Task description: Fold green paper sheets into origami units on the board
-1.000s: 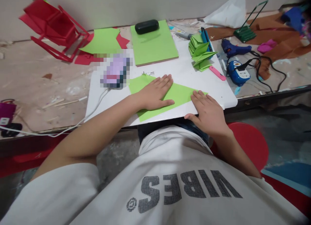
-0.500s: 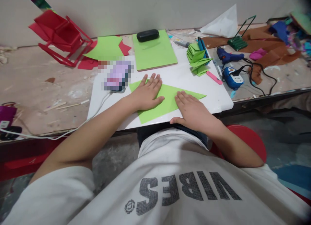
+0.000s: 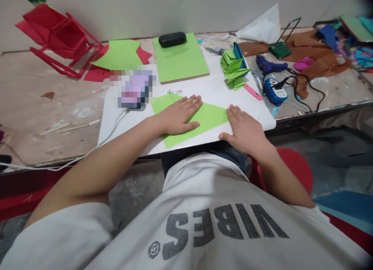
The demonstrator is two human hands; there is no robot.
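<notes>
A pointed sheet of green paper [image 3: 210, 116], seemingly folded, lies flat on a white board [image 3: 131, 137]. My left hand [image 3: 179, 116] rests palm down on its middle, fingers stretched toward the upper right and thumb apart. My right hand [image 3: 244, 128] lies over the paper's pointed right end, hiding the tip; its fingers are extended and the thumb points left. Neither hand grips anything. Beyond my left hand, small dark marks [image 3: 175, 92] show on the board by the paper's upper edge.
A blurred phone [image 3: 135, 89] with a white cable [image 3: 112, 135] sits left. Behind are a green pad [image 3: 180, 63] bearing a black case [image 3: 172, 39], and folded green pieces [image 3: 233, 71]. A pink cutter [image 3: 253, 92], glue gun [image 3: 271, 65] and blue power socket [image 3: 275, 92] are right; a red miniature rocking chair [image 3: 64, 40] is far left.
My right hand has slid rightward along the paper to its pointed end. The left hand has moved slightly right across the sheet, its fingers now closer together. The view has shifted a little.
</notes>
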